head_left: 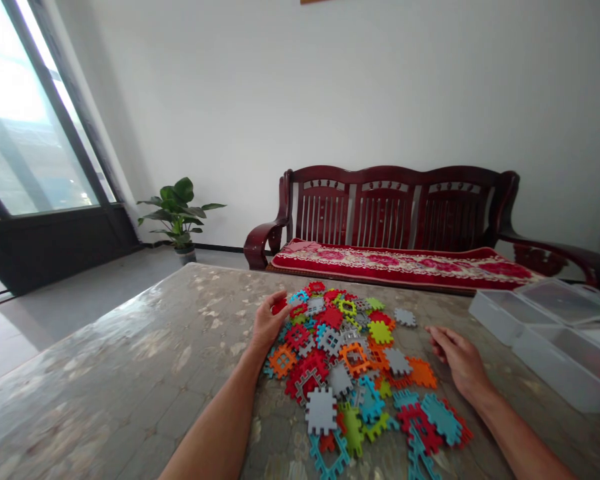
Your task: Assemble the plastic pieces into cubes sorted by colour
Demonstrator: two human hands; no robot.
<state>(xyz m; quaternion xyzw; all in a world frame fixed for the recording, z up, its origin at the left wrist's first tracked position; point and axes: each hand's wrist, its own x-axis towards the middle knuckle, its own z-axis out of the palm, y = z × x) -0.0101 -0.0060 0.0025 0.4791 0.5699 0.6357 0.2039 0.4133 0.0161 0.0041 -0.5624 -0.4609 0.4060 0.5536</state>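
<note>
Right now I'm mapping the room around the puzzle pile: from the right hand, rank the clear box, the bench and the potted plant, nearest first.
From the right hand, head view:
1. Clear box, on the table just to its right.
2. Bench, beyond the table's far edge, against the wall.
3. Potted plant, on the floor far to the left, by the window.

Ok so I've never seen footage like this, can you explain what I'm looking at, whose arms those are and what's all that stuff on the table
This is one picture from a camera worn on a person's head, looking forward and down, so the two bare arms are that person's own. The left hand rests on the edge of a pile of colourful plastic tiles with notched edges, spread on a marbled table. The right hand lies flat beside the pile; neither hand clearly holds anything. Clear plastic boxes sit at the right. Behind are a wooden bench, a potted plant and a large window.
</note>
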